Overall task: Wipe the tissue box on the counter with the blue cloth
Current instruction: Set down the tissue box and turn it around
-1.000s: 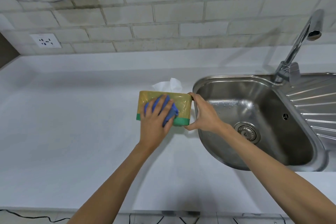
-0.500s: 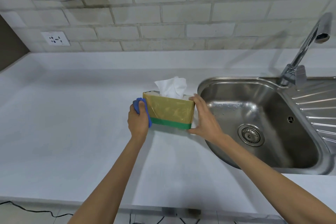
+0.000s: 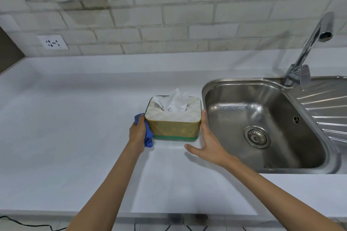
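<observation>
The tissue box [image 3: 173, 127] stands upright on the white counter [image 3: 75, 127], gold-sided with a green band at its base and a white top from which a tissue sticks up. My left hand [image 3: 138, 132] grips the blue cloth [image 3: 148, 133] and presses it against the box's left end. My right hand [image 3: 208, 142] is spread flat, its fingers resting along the box's right end and its thumb pointing left on the counter. The box's far side is hidden.
A steel sink [image 3: 262, 124] lies directly right of the box, with a drain [image 3: 257, 137] and a draining board beyond. A tall tap [image 3: 309, 47] rises behind it. A wall socket [image 3: 52, 42] sits on the tiled wall at left. A black cable [image 3: 28, 225] runs below the counter's front edge.
The box has gone from tilted with its side facing me to standing flat on the counter. My left hand moved the cloth from the front face to the left end. My right hand's grip has loosened.
</observation>
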`<state>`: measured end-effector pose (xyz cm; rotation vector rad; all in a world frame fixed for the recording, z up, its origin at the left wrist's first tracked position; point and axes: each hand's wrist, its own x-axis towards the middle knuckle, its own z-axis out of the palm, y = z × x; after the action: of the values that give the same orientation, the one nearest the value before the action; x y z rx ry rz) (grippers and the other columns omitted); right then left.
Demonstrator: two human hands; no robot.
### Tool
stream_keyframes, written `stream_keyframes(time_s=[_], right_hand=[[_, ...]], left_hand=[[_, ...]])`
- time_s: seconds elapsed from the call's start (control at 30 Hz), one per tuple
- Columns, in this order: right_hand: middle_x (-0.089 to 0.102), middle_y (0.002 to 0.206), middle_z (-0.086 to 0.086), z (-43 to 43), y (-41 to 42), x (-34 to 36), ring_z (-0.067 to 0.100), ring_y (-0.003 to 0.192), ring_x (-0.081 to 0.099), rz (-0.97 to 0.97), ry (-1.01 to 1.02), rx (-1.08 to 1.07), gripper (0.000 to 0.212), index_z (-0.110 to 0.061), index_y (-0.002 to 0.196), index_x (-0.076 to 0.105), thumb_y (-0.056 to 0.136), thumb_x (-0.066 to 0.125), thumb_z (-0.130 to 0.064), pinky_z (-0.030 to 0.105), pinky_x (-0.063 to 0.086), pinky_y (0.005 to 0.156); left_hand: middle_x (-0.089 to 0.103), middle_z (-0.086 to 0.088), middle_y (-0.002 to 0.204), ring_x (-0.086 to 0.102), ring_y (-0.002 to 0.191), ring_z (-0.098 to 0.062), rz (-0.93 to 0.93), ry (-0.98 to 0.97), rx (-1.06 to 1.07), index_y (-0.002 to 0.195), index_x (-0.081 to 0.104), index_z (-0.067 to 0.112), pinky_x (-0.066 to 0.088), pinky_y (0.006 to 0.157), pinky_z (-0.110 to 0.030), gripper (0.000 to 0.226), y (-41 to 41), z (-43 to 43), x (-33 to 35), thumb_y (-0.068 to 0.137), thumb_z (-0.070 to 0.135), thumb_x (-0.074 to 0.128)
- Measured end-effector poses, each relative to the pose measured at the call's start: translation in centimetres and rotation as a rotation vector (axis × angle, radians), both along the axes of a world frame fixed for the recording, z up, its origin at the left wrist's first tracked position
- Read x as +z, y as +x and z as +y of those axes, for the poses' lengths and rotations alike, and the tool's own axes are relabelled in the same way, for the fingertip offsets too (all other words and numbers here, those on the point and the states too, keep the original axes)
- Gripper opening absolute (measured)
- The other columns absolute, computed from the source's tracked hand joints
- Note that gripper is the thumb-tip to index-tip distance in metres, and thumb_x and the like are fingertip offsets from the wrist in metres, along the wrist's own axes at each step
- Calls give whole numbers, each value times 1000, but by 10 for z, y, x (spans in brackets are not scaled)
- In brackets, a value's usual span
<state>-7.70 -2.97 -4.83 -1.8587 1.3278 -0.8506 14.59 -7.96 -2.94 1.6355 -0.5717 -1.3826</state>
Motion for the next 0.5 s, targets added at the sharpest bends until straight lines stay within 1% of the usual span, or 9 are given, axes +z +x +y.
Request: stream_keyframes(time_s=[0.1,0.17,0.23,0.27,0.3,0.33,0.4,0.47,0.5], right_hand=[[-9,135,-54,2,1,-6,-35,123,5,-8,1,0,116,-33,139,-31,78,68,-36,-10,11,95],[-6,137,-51,4,2,-7,-35,124,5,-18,7,-2,114,-33,138,-29,79,67,-34,-10,13,96],[4,144,-40,6,1,-6,-32,127,11,-44,7,-10,108,-32,141,-23,80,66,-31,-8,16,97],[13,148,-32,6,0,-5,-28,129,17,-72,5,-24,103,-32,143,-17,82,66,-28,-6,19,99],[21,151,-22,5,-2,-3,-20,132,23,-111,-1,-55,94,-30,145,-8,85,64,-23,0,23,104],[26,153,-12,1,-5,-2,-9,137,27,-157,-11,-109,83,-28,147,1,89,60,-20,10,26,110],[31,153,-2,-11,-13,4,9,141,31,-212,-29,-244,64,-21,148,17,94,51,-21,28,26,116],[39,148,2,-28,-19,11,15,137,38,-199,-35,-344,54,-19,146,27,96,47,-26,25,28,109],[41,146,5,-36,-20,14,18,133,41,-189,-34,-372,53,-18,145,29,96,47,-26,24,30,105]], left_hand=[[23,-8,59,22,38,-19,70,4,29,80,45,13,28,36,-13,30,1,-5,0,96,39,43],[16,-8,61,19,24,-14,147,32,16,71,40,13,27,35,-11,34,1,-7,1,96,36,39],[17,-10,63,23,22,-12,198,78,43,78,41,-3,26,39,-10,43,3,-6,3,96,35,36],[28,-14,66,34,29,-14,194,86,89,96,46,-7,30,43,-13,45,4,-4,2,97,37,36],[43,-15,78,45,43,-17,168,66,146,106,47,4,37,50,-18,39,4,2,2,97,40,38],[50,-12,93,50,57,-19,147,40,198,108,45,10,43,58,-22,36,4,9,1,96,44,41],[51,-6,103,51,67,-21,209,36,228,108,43,16,45,68,-27,37,-5,28,2,93,50,45],[49,-7,90,50,59,-20,296,94,125,101,46,11,45,63,-24,43,-24,46,4,90,52,49],[42,-6,75,43,46,-15,335,122,53,88,45,8,42,54,-19,44,-38,52,6,89,52,51]])
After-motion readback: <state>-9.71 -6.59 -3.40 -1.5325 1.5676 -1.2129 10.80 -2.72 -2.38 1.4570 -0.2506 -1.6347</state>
